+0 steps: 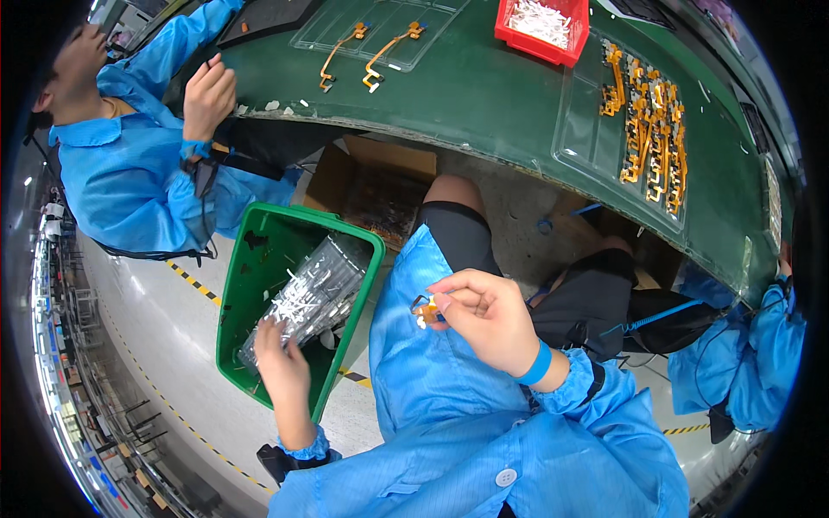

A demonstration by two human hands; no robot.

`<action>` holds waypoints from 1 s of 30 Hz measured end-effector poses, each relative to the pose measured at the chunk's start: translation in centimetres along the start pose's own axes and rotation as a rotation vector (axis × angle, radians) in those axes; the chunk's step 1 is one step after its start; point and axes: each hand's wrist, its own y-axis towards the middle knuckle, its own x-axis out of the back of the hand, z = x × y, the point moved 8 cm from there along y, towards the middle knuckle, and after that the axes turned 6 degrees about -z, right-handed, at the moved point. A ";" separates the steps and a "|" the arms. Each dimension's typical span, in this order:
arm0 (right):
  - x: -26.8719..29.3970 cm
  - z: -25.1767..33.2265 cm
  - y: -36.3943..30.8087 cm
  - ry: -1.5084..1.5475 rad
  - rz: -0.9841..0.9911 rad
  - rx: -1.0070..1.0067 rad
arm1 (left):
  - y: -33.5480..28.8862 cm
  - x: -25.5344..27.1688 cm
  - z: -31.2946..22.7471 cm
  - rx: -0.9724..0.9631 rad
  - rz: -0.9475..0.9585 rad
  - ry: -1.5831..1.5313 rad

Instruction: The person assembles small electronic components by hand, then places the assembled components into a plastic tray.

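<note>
My right hand [490, 321] is held above my lap, thumb and fingers pinched on a small orange flex cable [425, 312] with dark and white parts; the fingers hide some of it. On the left, my left hand [283, 367] reaches over the green bin [373, 281], its fingers apart and nothing visible in them. Beneath its fingertips, white strips [298, 296] lie scattered on clear plastic trays [339, 263] inside the bin. A blue band circles my right wrist.
On the green table [484, 104], a clear tray [574, 129] carries several rows of flex cables [654, 129]. A red box [544, 47] holds white strips. Two flex cables [390, 53] lie farther left. A co-worker [142, 164] sits at left; a cardboard box [389, 155] stands under the table.
</note>
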 end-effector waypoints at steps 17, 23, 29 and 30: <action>1.0 -0.4 -0.3 -0.003 -0.010 -0.105 | 0.7 1.6 -19.1 -0.567 -0.047 -0.734; 0.9 1.3 -0.5 -0.273 0.095 0.101 | 1.5 1.2 -18.6 -0.454 0.088 -0.705; 0.2 3.7 -0.4 -0.502 0.280 0.263 | 2.3 -1.4 -17.3 -0.247 0.424 -0.821; 0.3 3.8 -0.5 -0.496 0.283 0.254 | 2.6 -1.5 -16.4 -0.132 0.370 -0.964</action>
